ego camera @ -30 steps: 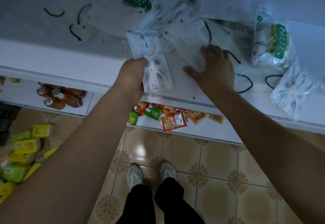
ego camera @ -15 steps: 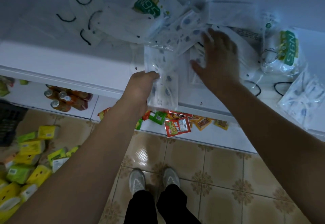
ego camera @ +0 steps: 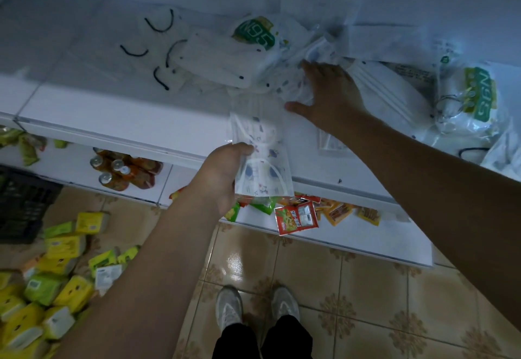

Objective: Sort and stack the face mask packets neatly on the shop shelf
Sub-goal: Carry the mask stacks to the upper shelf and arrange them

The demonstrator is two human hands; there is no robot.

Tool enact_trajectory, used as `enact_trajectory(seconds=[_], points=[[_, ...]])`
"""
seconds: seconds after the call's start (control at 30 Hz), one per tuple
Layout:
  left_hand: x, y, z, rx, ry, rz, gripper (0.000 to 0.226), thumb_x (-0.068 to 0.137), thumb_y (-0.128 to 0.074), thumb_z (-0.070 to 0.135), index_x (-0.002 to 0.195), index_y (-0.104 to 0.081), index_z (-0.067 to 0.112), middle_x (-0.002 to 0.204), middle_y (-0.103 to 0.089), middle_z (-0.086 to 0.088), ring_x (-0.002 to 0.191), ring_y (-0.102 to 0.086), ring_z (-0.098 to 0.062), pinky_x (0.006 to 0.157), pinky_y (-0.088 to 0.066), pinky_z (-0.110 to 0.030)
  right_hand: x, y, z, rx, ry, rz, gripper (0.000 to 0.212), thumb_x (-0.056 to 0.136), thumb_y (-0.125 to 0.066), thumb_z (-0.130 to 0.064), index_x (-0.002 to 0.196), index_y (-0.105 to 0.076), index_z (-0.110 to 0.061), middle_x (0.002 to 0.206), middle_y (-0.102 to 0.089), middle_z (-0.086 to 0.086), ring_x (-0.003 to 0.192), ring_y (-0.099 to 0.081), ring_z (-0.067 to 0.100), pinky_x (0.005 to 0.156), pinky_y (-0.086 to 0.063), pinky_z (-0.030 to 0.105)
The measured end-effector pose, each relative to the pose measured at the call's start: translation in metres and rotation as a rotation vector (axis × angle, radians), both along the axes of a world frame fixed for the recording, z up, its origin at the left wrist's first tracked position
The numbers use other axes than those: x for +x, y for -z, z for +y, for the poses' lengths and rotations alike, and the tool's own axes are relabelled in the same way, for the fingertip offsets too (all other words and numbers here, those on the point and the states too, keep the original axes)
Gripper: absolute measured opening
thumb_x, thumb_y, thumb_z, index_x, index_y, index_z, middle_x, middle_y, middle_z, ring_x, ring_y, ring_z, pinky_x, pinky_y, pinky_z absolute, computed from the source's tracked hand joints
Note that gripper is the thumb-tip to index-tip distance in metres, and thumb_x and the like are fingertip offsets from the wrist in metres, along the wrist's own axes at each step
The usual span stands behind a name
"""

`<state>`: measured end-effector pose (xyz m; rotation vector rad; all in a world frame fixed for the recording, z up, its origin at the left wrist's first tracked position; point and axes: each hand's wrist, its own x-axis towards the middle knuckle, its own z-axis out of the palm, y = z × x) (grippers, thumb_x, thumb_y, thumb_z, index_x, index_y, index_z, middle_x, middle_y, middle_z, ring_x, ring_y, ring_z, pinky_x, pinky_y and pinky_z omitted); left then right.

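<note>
Fingers (ego camera: 310, 69) of my right hand (ego camera: 329, 96) lie spread and flat on the jumbled pile of mask packets (ego camera: 284, 76) on the white shelf (ego camera: 112, 116). My left hand (ego camera: 222, 172) pinches one clear packet (ego camera: 260, 155) by its edge, thumb on top, at the shelf's front lip.

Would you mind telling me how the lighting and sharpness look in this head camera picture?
Head view: dim, bluish light on the shelf; glare on the floor tiles; wide-angle bending at the edges; the right hand and the packets under it look slightly blurred.
</note>
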<state>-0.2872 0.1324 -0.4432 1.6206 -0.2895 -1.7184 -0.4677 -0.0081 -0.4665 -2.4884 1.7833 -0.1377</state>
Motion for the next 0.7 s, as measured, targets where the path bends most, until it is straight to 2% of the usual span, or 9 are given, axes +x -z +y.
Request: enact_trajectory(seconds=[0.13,0.23,0.3,0.4,0.47,0.5,0.57,0.63,0.7], points=[[0.001,0.004,0.007,0.021,0.014,0.04,0.039,0.093,-0.058,0.018,0.13,-0.062,0.006,0.124,-0.068,-0.022,0.115,-0.063,-0.045,0.101,-0.042,-0.07,0.006,0.002,0.007,-0.135,0.034,0.009,0.041,0.092,-0.06,-0.048,0.113,-0.069,-0.014,0.109,-0.071,0.012,0.108,-0.061,0.032,0.109,-0.033,0.036],[0.003,0.008,0.011,0.033,-0.002,0.063,0.037,0.094,-0.059,0.024,0.128,-0.064,0.009,0.121,-0.069,-0.021,0.115,-0.063,-0.046,0.102,-0.039,-0.073,0.002,-0.005,0.031,-0.287,0.022,-0.206,0.028,0.093,-0.06,-0.034,0.107,-0.074,-0.013,0.1,-0.074,0.011,0.098,-0.066,0.032,0.108,-0.038,0.04],[0.005,0.009,0.009,0.002,-0.026,0.12,0.039,0.099,-0.052,0.037,0.128,-0.064,0.013,0.118,-0.071,-0.017,0.112,-0.066,-0.041,0.1,-0.045,-0.067,-0.004,-0.017,0.055,-0.342,-0.07,-0.408,0.027,0.092,-0.062,-0.029,0.108,-0.074,-0.012,0.104,-0.075,0.008,0.099,-0.066,0.03,0.096,-0.048,0.041],[0.003,-0.003,0.006,-0.08,0.005,0.323,0.061,0.097,-0.041,0.062,0.133,-0.062,0.017,0.124,-0.07,-0.013,0.108,-0.069,-0.032,0.096,-0.053,-0.053,-0.012,-0.022,0.099,-0.181,-0.41,-0.439,0.028,0.093,-0.06,-0.026,0.116,-0.073,-0.017,0.122,-0.069,-0.001,0.115,-0.059,0.023,0.096,-0.05,0.038],[-0.004,-0.002,0.006,-0.139,0.039,0.262,0.056,0.092,-0.062,0.049,0.134,-0.061,0.011,0.125,-0.068,-0.018,0.108,-0.068,-0.033,0.098,-0.052,-0.052,-0.021,-0.015,0.126,-0.01,-0.523,-0.386,0.036,0.096,-0.056,-0.019,0.131,-0.064,-0.018,0.138,-0.059,-0.003,0.125,-0.053,0.019,0.101,-0.048,0.033],[-0.007,0.002,0.005,-0.159,0.043,0.161,0.048,0.091,-0.07,0.033,0.13,-0.062,0.006,0.119,-0.07,-0.02,0.104,-0.07,-0.034,0.094,-0.055,-0.051,-0.026,-0.012,0.133,0.03,-0.498,-0.367,0.044,0.095,-0.054,-0.014,0.139,-0.057,-0.018,0.144,-0.054,-0.003,0.129,-0.051,0.018,0.102,-0.046,0.031],[-0.009,0.009,0.004,-0.153,0.017,-0.069,0.03,0.091,-0.067,0.01,0.121,-0.065,0.003,0.104,-0.074,-0.018,0.093,-0.073,-0.034,0.082,-0.06,-0.049,-0.041,-0.006,0.134,-0.001,-0.269,-0.327,0.055,0.094,-0.056,-0.013,0.148,-0.044,-0.016,0.147,-0.05,0.002,0.13,-0.049,0.021,0.102,-0.046,0.033],[-0.009,0.011,0.005,-0.145,-0.01,-0.105,0.027,0.092,-0.063,0.005,0.119,-0.066,0.003,0.102,-0.074,-0.017,0.092,-0.072,-0.035,0.082,-0.059,-0.052,-0.056,0.002,0.126,-0.033,-0.01,-0.218,0.064,0.094,-0.062,-0.033,0.149,-0.04,-0.01,0.146,-0.05,0.01,0.132,-0.046,0.028,0.105,-0.045,0.042],[-0.01,0.012,0.006,-0.149,-0.017,-0.069,0.03,0.093,-0.061,0.003,0.122,-0.064,0.001,0.106,-0.073,-0.019,0.094,-0.071,-0.036,0.084,-0.058,-0.053,-0.063,0.012,0.126,-0.028,0.078,-0.137,0.065,0.09,-0.065,-0.046,0.14,-0.052,-0.005,0.142,-0.055,0.012,0.133,-0.049,0.029,0.108,-0.044,0.045]])
